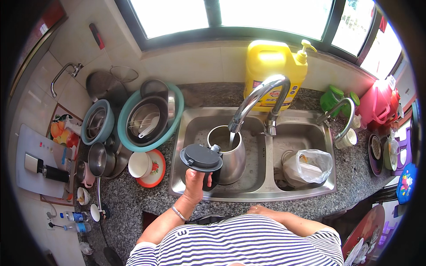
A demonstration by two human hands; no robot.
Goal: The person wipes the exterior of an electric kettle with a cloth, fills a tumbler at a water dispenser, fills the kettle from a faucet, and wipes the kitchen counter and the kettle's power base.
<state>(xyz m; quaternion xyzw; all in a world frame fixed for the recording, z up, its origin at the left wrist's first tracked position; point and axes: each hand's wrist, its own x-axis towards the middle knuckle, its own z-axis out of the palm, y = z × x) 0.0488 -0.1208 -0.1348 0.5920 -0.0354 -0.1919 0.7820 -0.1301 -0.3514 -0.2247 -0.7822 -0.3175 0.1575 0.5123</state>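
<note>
My left hand (195, 184) grips the black handle of a steel kettle (233, 166), which stands tilted in the left basin of a double sink (266, 189). The kettle's dark lid (202, 156) is swung up on its hinge above that hand. Water runs from a curved chrome faucet (263, 86) into the kettle's open mouth. My right hand (263, 210) rests near the front edge of the counter, in front of the sink; its fingers are partly hidden by the striped shirt, and whether it holds anything cannot be told.
A plastic bag (309, 168) lies in the right basin. Behind the faucet stands a yellow pump jug (276, 66). Left of the sink are a teal basin (181, 103) with bowls, a white bowl (138, 165) and a saucepan (98, 159). A pink pitcher (374, 103) stands at right.
</note>
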